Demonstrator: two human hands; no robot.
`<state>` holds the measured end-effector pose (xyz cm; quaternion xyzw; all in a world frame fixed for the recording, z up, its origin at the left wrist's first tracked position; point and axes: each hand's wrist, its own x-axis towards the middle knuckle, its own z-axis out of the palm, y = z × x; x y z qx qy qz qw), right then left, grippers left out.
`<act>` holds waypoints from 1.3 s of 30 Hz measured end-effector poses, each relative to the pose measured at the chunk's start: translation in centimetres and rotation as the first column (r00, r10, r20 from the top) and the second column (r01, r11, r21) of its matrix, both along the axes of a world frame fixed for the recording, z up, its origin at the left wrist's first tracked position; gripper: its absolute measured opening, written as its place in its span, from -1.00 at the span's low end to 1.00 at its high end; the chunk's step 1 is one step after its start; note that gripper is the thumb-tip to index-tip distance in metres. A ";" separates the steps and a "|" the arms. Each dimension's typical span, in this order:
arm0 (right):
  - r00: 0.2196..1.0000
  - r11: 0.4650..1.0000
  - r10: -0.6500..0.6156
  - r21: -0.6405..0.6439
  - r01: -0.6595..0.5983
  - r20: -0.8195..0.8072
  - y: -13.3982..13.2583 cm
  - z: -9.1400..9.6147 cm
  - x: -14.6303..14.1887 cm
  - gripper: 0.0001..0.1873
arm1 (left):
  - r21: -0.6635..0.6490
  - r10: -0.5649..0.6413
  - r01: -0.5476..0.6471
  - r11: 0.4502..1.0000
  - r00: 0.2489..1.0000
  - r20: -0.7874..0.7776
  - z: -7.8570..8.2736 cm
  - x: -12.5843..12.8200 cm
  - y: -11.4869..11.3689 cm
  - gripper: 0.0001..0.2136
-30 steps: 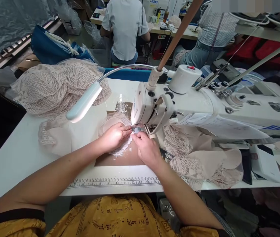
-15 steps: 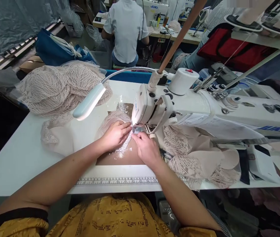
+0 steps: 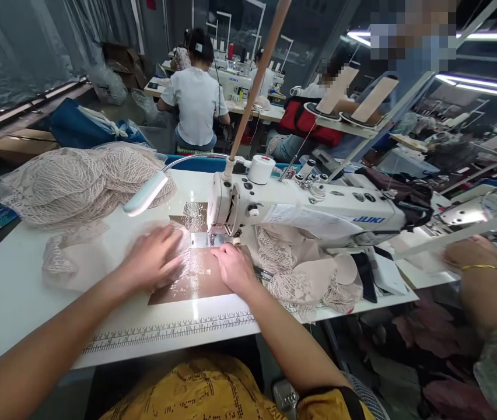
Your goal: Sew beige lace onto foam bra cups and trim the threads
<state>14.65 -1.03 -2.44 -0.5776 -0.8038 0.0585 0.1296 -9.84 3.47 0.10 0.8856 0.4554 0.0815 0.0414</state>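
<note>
My left hand (image 3: 154, 256), smeared by motion, has a beige lace piece (image 3: 184, 240) between its thumb and fingers, left of the needle area. Much of that lace is hidden under the hand. My right hand (image 3: 236, 269) rests with curled fingers at the front of the needle plate (image 3: 202, 240). Its thumb and fingertip are close together, and whatever they may hold is too small to make out. Both hands are over the brown sheet (image 3: 182, 291) in front of the white sewing machine (image 3: 248, 198).
A lace heap (image 3: 77, 181) lies at the table's back left, with a loose lace piece (image 3: 77, 262) nearer. More lace pieces (image 3: 305, 268) lie under the machine arm. A lamp (image 3: 146, 193) overhangs the left side. A ruler strip (image 3: 178, 328) runs along the front edge. A co-worker's arm (image 3: 480, 274) is at right.
My left hand has drawn the lace piece leftward, away from the needle. My right hand stays close to the needle plate. The head view has tilted up and turned right.
</note>
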 end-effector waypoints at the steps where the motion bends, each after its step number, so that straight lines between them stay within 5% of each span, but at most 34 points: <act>1: 1.000 1.000 -0.001 0.003 0.001 -0.008 -0.1 0.0 0.1 -0.60 | 0.034 0.061 -0.060 0.998 0.998 -0.010 0.3 -1.8 -0.7 -0.46; 5: 1.000 1.000 0.002 0.021 -0.002 -0.024 -0.1 -0.1 0.2 -0.63 | 0.021 0.378 -0.377 0.926 0.925 -0.044 -0.8 -10.1 -3.8 -0.29; 8: 0.999 1.000 0.008 0.016 -0.007 -0.039 0.1 -0.1 0.2 -0.62 | -0.092 0.536 -0.532 0.842 0.844 0.021 -2.4 -14.7 -6.5 -0.41; 11: 0.994 1.000 0.021 -0.009 -0.022 -0.111 0.2 -0.1 0.5 -0.62 | -0.145 0.639 -0.623 0.769 0.756 0.140 -2.3 -16.4 -9.4 -0.66; 15: 0.939 0.993 0.100 -0.023 -0.114 -0.330 -0.9 0.9 0.5 -0.66 | -0.271 0.757 -0.707 0.653 0.602 0.252 0.1 -15.4 -13.1 -0.69; 18: 0.801 0.955 0.117 -0.156 -0.254 -0.587 -2.4 2.3 -0.4 -0.61 | -0.532 0.643 -0.367 0.763 0.523 0.560 1.8 -13.8 -14.7 -0.72; 20: 0.651 0.879 0.129 -0.217 -0.424 -0.748 -3.8 3.0 -1.8 -0.40 | -0.602 0.540 -0.048 0.797 0.503 0.675 2.4 -12.2 -15.0 -0.70; 22: 0.448 0.771 0.110 -0.208 -0.602 -0.887 -5.2 3.3 -3.9 -0.18 | -0.638 0.468 0.237 0.733 0.505 0.725 2.6 -10.1 -14.8 -0.70; 24: 0.259 0.680 -0.023 -0.205 -0.704 -0.966 -6.4 3.0 -6.0 -0.06 | -0.656 0.432 0.443 0.611 0.508 0.745 2.6 -7.7 -14.3 -0.70; 27: 0.118 0.642 -0.312 -0.301 -0.706 -0.943 -7.3 2.2 -8.0 -0.21 | -0.663 0.414 0.567 0.489 0.518 0.748 2.2 -4.6 -13.1 -0.70; 29: 0.085 0.633 -0.448 -0.383 -0.673 -0.890 -7.6 1.8 -8.2 -0.41 | -0.647 0.399 0.532 0.546 0.514 0.759 1.9 -3.1 -12.0 -0.67; 32: 0.031 0.661 -0.522 -0.427 -0.617 -0.853 -8.3 2.0 -7.1 -0.56 | -0.510 0.300 0.316 0.800 0.524 0.797 1.7 -1.8 -9.5 -0.68; 34: -0.004 0.731 -0.516 -0.439 -0.522 -0.856 -8.8 2.5 -5.5 -0.59 | -0.328 0.161 0.132 0.935 0.668 0.727 1.4 -1.4 -7.5 -0.70; 37: -0.033 0.904 -0.411 -0.402 -0.143 -0.911 -10.0 4.0 -1.6 -0.58 | -0.138 0.035 0.014 0.990 0.936 0.350 0.6 -1.6 -5.1 -0.67; 39: 0.001 0.939 -0.240 -0.232 0.254 -0.971 -11.3 5.3 1.6 -0.54 | -0.118 0.028 -0.011 0.993 0.989 0.146 -0.4 -2.9 -4.6 -0.64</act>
